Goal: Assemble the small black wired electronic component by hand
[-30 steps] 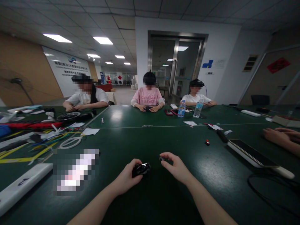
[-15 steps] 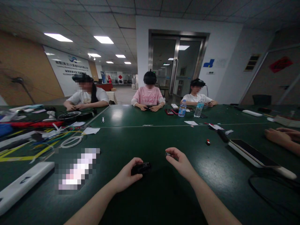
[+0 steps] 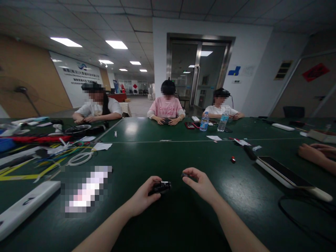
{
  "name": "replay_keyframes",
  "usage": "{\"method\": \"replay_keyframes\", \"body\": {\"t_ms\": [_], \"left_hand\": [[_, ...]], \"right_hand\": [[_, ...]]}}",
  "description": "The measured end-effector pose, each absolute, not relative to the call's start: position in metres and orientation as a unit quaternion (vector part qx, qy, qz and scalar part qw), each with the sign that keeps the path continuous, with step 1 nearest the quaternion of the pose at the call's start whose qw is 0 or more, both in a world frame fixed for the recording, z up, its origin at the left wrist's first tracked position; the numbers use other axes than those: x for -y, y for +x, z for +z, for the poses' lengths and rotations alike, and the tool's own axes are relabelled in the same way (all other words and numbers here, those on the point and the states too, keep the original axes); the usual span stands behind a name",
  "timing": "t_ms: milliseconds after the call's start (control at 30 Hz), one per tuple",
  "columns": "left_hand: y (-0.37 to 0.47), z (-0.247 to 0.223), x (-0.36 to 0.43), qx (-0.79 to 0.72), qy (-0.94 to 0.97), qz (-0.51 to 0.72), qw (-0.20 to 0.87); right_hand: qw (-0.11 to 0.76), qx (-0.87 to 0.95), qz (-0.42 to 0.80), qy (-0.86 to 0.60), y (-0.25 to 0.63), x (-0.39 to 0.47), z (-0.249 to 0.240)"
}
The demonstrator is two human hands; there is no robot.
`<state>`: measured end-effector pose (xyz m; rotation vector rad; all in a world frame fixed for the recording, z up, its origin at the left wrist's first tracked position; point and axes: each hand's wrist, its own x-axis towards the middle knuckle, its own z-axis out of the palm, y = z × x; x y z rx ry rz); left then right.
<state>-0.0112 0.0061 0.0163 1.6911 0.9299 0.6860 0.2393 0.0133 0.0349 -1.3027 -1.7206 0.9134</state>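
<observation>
Black object [image 3: 162, 187] between the left hand's [image 3: 146, 196] thumb and fingers

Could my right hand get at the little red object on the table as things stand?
Probably yes: only tabletop shows between the right hand and the red object. The fingers are pinching a small dark piece, though, which may hamper a grasp.
</observation>
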Motion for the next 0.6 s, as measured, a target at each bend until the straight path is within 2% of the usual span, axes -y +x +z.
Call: {"method": "replay_keyframes", "body": {"t_ms": [300, 467, 600], "left_hand": [[-0.009, 0.006, -0.008, -0.352, 0.649, 0.301, 0.603], [-0.008, 0.004, -0.010, -0.335, 0.641, 0.303, 0.621], [-0.008, -0.002, -0.013, -0.325, 0.638, 0.314, 0.624]], "right_hand": [[0.366, 0.690, 0.398, -0.482, 0.220, -0.002, 0.032], [0.336, 0.714, 0.374, -0.487, 0.202, 0.004, 0.029], [0.345, 0.728, 0.356, -0.473, 0.191, 0.007, 0.024]]}}
